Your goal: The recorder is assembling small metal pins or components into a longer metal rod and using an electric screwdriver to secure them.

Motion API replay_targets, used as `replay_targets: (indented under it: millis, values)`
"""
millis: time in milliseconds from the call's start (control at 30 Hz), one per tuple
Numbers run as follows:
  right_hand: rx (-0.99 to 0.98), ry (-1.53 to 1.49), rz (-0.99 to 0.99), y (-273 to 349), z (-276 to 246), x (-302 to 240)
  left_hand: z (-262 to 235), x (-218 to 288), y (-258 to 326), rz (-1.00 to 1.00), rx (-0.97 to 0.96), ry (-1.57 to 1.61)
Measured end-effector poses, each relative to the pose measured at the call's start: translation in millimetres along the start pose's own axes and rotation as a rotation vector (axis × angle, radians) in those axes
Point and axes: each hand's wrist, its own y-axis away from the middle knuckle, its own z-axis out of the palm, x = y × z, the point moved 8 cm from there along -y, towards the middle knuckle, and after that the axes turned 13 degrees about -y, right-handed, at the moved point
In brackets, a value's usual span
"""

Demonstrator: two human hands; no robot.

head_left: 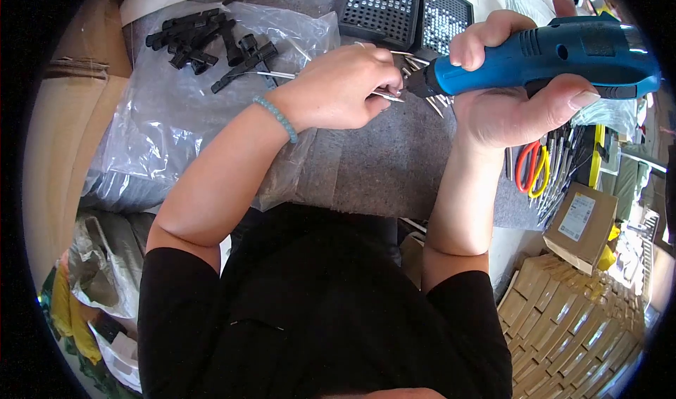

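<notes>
My right hand [496, 117] grips a blue electric screwdriver [542, 55] that lies level, its black nose pointing left. My left hand [345, 85] is closed at that nose, pinching a thin silver metal rod [389, 95] by its end. A longer stretch of rod [278, 75] shows to the left of this hand; whether it is the same piece I cannot tell. Several loose metal rods [438, 104] lie on the grey mat [380, 166] under the screwdriver's nose. Left of my hand, black plastic parts [190, 40] are heaped on a clear plastic bag [151, 124].
Two black perforated trays [380, 33] with small silver pieces stand at the back. Red-and-yellow-handled pliers [533, 170] lie right, beside thin metal tools [556, 163]. A small carton [581, 226] and stacked cardboard pieces [563, 321] sit lower right. Large cardboard [63, 138] borders the left.
</notes>
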Motion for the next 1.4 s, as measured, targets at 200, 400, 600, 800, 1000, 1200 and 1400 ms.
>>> replay_targets:
  millis: [200,400,600,800,1000,1200,1400]
  values:
    - [-0.017,0.054,0.015,2,2,6,2,-3,1,-0.025,-0.006,-0.006]
    - [0.016,0.019,0.044,4,3,11,3,-3,0,-0.024,-0.006,-0.011]
    - [0.001,0.012,0.039,5,3,16,2,-3,1,-0.022,-0.013,-0.029]
    - [-0.041,-0.005,0.061,5,7,20,2,-3,-1,-0.035,-0.008,-0.050]
    - [-0.109,-0.043,0.068,2,10,21,2,-2,-2,-0.028,-0.022,-0.065]
    - [0.012,0.115,0.189,7,-6,30,3,-2,-2,-0.030,-0.007,-0.067]
    - [-0.064,-0.067,0.095,3,9,24,0,1,-3,-0.053,0.015,-0.104]
